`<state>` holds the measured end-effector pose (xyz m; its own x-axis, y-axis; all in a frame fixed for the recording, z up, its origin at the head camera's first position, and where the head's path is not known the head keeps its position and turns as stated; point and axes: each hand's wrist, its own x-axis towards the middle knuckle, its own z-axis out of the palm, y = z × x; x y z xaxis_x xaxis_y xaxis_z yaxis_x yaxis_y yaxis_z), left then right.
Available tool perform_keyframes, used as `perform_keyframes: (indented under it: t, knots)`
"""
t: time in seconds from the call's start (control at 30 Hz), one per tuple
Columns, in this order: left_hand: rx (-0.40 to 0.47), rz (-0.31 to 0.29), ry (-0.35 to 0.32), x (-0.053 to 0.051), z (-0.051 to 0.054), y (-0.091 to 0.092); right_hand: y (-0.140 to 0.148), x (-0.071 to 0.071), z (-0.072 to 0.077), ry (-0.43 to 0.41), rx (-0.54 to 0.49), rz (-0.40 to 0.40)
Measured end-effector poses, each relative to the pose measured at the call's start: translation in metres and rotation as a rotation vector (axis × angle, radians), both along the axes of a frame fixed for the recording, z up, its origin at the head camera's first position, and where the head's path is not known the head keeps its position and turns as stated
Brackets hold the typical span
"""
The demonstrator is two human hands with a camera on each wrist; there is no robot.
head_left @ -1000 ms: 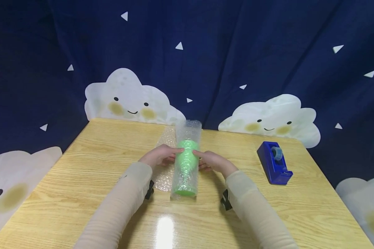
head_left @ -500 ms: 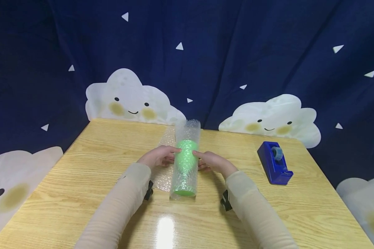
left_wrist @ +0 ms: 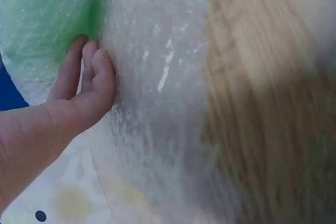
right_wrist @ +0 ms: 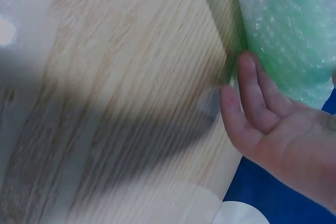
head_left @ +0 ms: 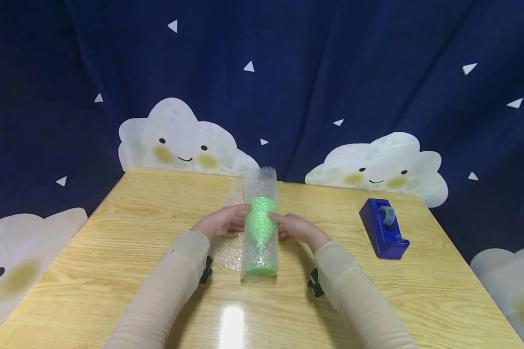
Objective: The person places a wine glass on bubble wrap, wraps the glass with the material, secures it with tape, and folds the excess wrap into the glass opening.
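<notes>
A green object point(head_left: 261, 228), tapered at its middle, lies inside a roll of clear bubble wrap point(head_left: 262, 182). My left hand point(head_left: 221, 222) holds the roll's left side, thumb on its upper edge. From the right side my right hand point(head_left: 300, 229) holds it, thumb on top. In the left wrist view, the bent fingers of the left hand point(left_wrist: 68, 93) touch the roll above a flat part of the wrap point(left_wrist: 157, 77). The right hand point(right_wrist: 278, 124) has its fingertips at the wrapped green object point(right_wrist: 294, 40) in the right wrist view; its thumb is mostly hidden there.
A blue tape dispenser point(head_left: 384, 229) with a roll of tape stands on the wooden table point(head_left: 148, 203), right of the hands. Behind the table hangs a dark blue curtain point(head_left: 227, 58) with clouds and white triangles. A loose flap of bubble wrap point(head_left: 229, 252) lies under the left hand.
The upper end of the wrap looks narrower, and its right edge has shifted left. My left thumb has drawn back slightly to the left. The right hand has hardly moved.
</notes>
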<state>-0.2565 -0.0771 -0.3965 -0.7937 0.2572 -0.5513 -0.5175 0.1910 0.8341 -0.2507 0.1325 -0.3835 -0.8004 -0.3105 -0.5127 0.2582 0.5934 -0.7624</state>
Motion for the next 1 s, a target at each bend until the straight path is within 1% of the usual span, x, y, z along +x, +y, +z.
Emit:
perform_keyframes:
  t: [0.1, 0.2, 0.3, 0.43, 0.6, 0.77, 0.9, 0.93, 1.0]
  knots:
    - [-0.031, 0.005, 0.003, 0.002, 0.000, 0.001, -0.002, 0.000, -0.001, 0.011, 0.022, 0.000]
    - [-0.066, -0.006, 0.009, 0.004, 0.001, 0.002, -0.003, 0.000, -0.001, 0.015, 0.035, 0.010]
    - [-0.072, -0.016, 0.015, 0.004, 0.002, 0.003, -0.003, 0.000, 0.000, 0.016, 0.029, 0.020]
    - [-0.051, -0.026, 0.020, 0.003, 0.001, 0.003, -0.002, -0.001, 0.001, 0.021, 0.009, 0.037]
    - [-0.016, -0.033, 0.012, 0.000, -0.003, 0.001, -0.002, -0.003, 0.000, 0.015, -0.027, 0.041]
    - [0.033, -0.042, 0.005, -0.001, -0.008, 0.000, -0.002, -0.002, -0.001, 0.023, -0.029, 0.038]
    - [0.057, -0.053, 0.014, 0.000, -0.009, -0.001, -0.003, -0.002, -0.001, 0.030, -0.026, 0.047]
    - [0.063, -0.068, 0.026, 0.000, -0.010, -0.002, -0.003, -0.002, -0.001, 0.031, -0.025, 0.047]
    - [0.046, -0.071, 0.043, 0.001, -0.010, -0.001, -0.003, -0.002, -0.002, 0.030, -0.022, 0.048]
